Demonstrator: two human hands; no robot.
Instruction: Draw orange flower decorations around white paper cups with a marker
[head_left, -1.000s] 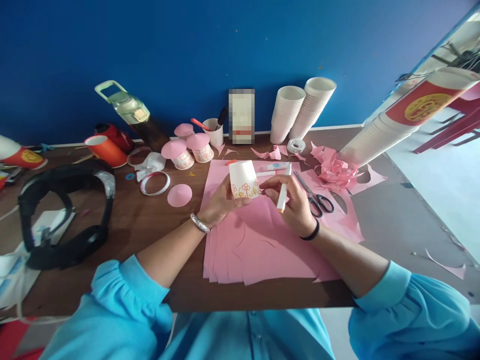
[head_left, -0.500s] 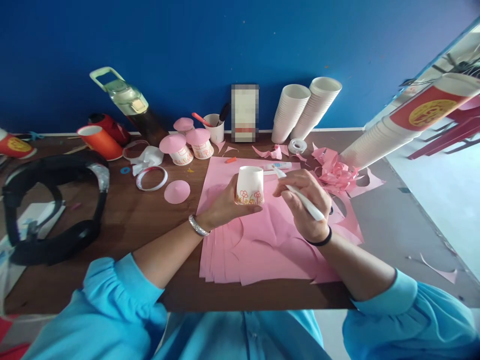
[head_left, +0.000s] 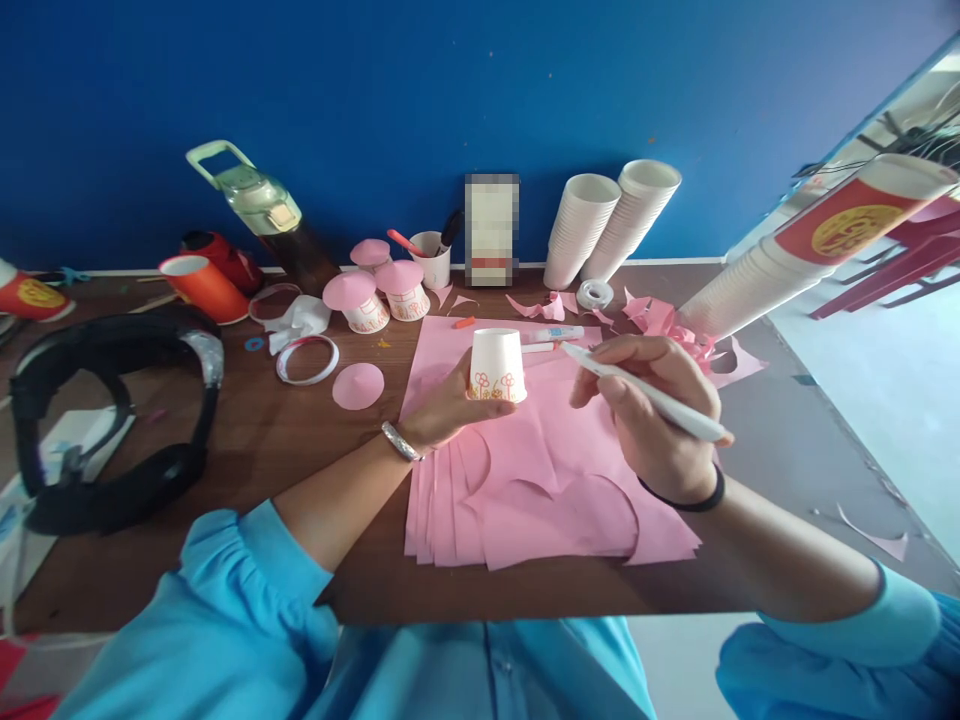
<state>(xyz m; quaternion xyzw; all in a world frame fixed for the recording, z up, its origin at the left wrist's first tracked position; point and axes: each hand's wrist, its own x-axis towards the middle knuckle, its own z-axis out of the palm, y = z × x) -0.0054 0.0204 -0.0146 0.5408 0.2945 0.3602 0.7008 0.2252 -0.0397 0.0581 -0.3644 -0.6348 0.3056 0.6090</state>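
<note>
My left hand [head_left: 444,402] grips a white paper cup [head_left: 497,352], held upside down over the pink paper sheets [head_left: 555,520]. Red flowers and yellow-green marks are drawn round the cup's lower part. In my right hand [head_left: 660,415] is a slim white pen [head_left: 664,402], its tip pointing left toward the cup but apart from it. Behind the cup lie a white marker [head_left: 555,334] and an orange cap [head_left: 464,322]. Left of the sheets, a pink paper cone [head_left: 358,386] rests on the table. Further back stand several decorated cups with pink cone tops [head_left: 400,278].
Stacked paper cups [head_left: 581,230] stand at the back, and another stack [head_left: 795,260] leans at right. Pink scraps [head_left: 660,315] and a tape roll [head_left: 595,294] lie nearby. At left are a bottle [head_left: 277,215], a ring of tape [head_left: 307,360] and a black headset-like band [head_left: 112,515].
My right hand has moved right, away from the cup, with the pen still in it. The cup stays in my left hand, nearly unmoved.
</note>
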